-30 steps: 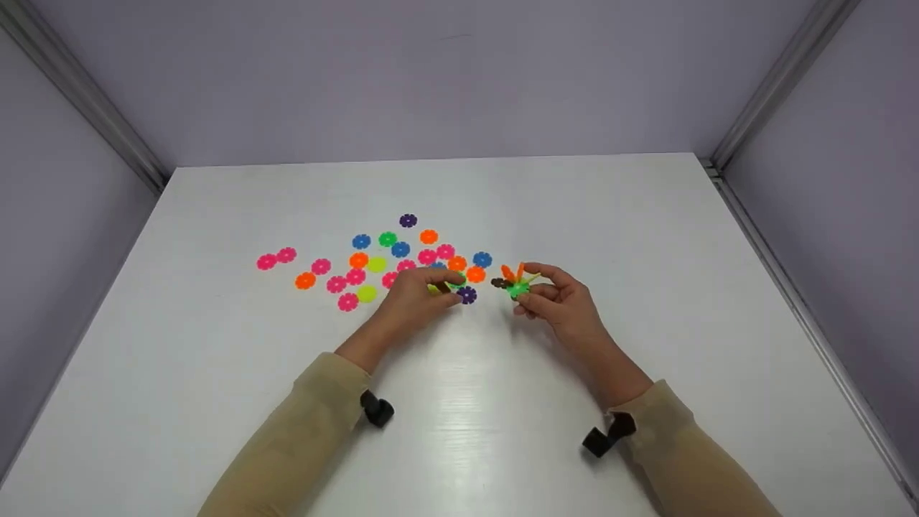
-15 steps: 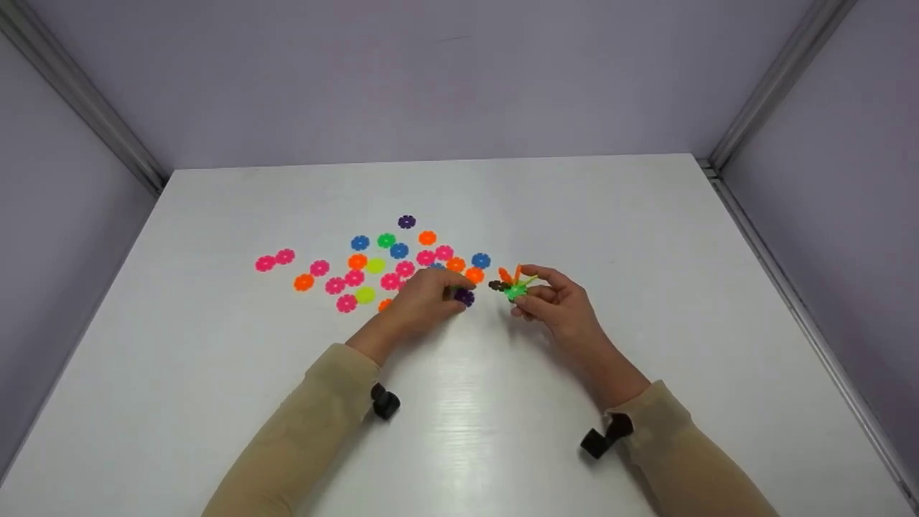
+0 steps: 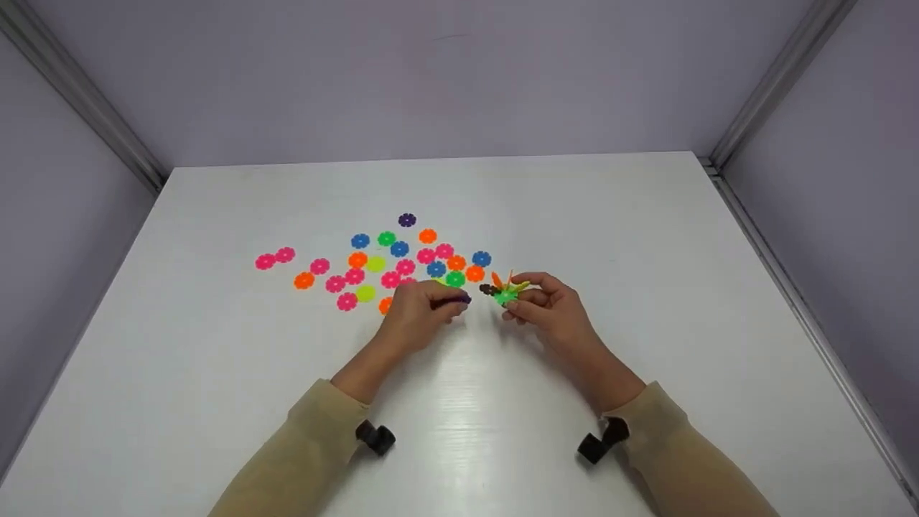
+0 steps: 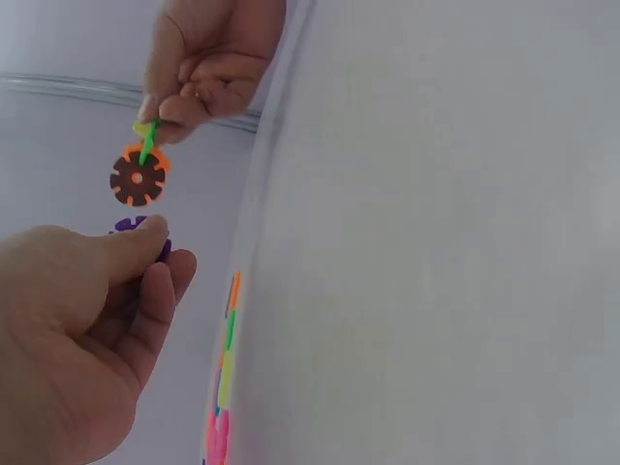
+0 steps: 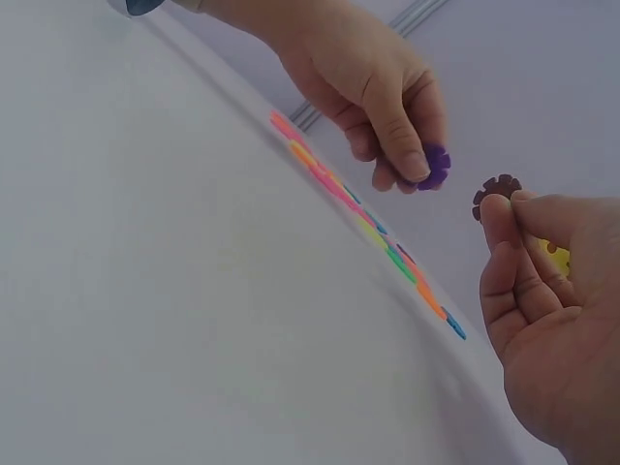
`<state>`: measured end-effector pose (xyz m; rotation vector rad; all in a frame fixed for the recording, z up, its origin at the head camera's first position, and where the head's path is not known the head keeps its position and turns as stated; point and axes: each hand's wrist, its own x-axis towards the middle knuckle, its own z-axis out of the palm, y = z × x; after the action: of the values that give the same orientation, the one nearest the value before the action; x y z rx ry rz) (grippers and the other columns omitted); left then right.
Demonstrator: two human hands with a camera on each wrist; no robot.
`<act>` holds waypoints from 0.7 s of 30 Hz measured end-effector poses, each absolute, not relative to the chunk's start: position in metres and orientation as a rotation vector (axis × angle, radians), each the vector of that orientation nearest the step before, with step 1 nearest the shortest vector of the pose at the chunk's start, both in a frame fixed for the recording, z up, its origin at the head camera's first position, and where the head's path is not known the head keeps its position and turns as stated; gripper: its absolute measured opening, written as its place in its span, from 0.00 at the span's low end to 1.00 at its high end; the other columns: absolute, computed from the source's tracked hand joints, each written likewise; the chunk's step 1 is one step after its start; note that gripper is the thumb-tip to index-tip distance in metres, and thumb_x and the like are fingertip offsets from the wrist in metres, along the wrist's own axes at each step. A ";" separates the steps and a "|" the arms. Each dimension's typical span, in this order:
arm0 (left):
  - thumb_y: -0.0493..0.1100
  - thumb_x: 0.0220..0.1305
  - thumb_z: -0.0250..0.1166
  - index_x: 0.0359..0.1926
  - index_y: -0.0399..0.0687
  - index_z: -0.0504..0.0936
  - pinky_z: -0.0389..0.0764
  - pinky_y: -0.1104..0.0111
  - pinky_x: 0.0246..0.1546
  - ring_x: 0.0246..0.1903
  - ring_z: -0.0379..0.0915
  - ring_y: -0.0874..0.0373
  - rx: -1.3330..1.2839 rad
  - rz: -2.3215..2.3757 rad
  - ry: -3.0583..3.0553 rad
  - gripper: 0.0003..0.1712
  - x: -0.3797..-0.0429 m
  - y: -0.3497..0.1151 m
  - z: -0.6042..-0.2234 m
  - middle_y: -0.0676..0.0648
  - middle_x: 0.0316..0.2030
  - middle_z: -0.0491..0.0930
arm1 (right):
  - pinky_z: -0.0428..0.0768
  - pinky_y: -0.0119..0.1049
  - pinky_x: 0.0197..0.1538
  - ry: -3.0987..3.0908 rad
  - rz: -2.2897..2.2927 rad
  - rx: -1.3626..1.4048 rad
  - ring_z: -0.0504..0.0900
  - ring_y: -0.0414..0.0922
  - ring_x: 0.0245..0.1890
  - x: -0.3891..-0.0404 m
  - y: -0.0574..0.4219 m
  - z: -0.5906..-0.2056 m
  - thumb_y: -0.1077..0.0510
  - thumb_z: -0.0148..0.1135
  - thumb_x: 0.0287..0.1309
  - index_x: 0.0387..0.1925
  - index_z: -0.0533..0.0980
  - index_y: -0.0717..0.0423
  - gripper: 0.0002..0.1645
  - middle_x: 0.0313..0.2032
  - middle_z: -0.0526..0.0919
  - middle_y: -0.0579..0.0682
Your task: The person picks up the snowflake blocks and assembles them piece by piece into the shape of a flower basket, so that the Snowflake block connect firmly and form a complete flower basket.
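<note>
Between thumb and fingers, my left hand [image 3: 415,316] pinches a purple notched plastic disc [image 5: 440,167], raised off the table and tilted nearly edge-on in the head view. My right hand [image 3: 556,309] holds a small cluster of interlocked snowflake discs by its green disc [image 3: 505,296]. Orange discs [image 3: 496,280] and a yellow disc [image 3: 523,286] stick up from that cluster. Its brown disc [image 4: 138,180] points toward the purple one, with a small gap between them in the left wrist view. My right fingers partly cover the cluster in the right wrist view.
Loose discs in pink, orange, blue, green and yellow lie flat on the white table [image 3: 646,237], mostly left of and beyond my hands. A blue disc [image 3: 482,258] and an orange disc [image 3: 475,273] lie nearest the cluster. A grey wall [image 3: 459,86] rises behind the table.
My left hand has closed its fingers on the purple disc and picked it up from the table. My right hand has shifted slightly left with the cluster, narrowing the gap.
</note>
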<state>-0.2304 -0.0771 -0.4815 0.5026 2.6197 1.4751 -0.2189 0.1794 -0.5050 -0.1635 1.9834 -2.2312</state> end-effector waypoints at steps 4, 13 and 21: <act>0.38 0.72 0.71 0.56 0.44 0.90 0.87 0.65 0.49 0.46 0.87 0.56 0.512 1.595 2.578 0.14 -0.215 -0.076 -0.480 0.50 0.47 0.90 | 0.86 0.36 0.45 1.997 -2.205 -0.190 0.91 0.51 0.38 -0.215 0.176 -0.503 0.67 0.67 0.69 0.62 0.77 0.63 0.22 0.44 0.86 0.72; 0.38 0.71 0.72 0.52 0.46 0.92 0.88 0.67 0.44 0.43 0.89 0.61 0.579 1.821 2.495 0.11 -0.201 -0.073 -0.486 0.52 0.46 0.91 | 0.86 0.35 0.46 1.982 -2.162 -0.279 0.91 0.52 0.39 -0.207 0.166 -0.502 0.65 0.69 0.69 0.58 0.78 0.62 0.19 0.43 0.88 0.67; 0.40 0.70 0.73 0.51 0.47 0.93 0.88 0.67 0.44 0.45 0.88 0.63 0.597 1.831 2.542 0.11 -0.201 -0.071 -0.489 0.55 0.45 0.91 | 0.86 0.35 0.46 1.989 -2.178 -0.277 0.91 0.53 0.39 -0.205 0.166 -0.502 0.64 0.69 0.70 0.57 0.79 0.62 0.17 0.45 0.87 0.72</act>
<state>-0.2007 -0.0712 -0.4889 0.5972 2.5421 1.8310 -0.2047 0.1662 -0.5017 -0.2775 1.9894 -2.1781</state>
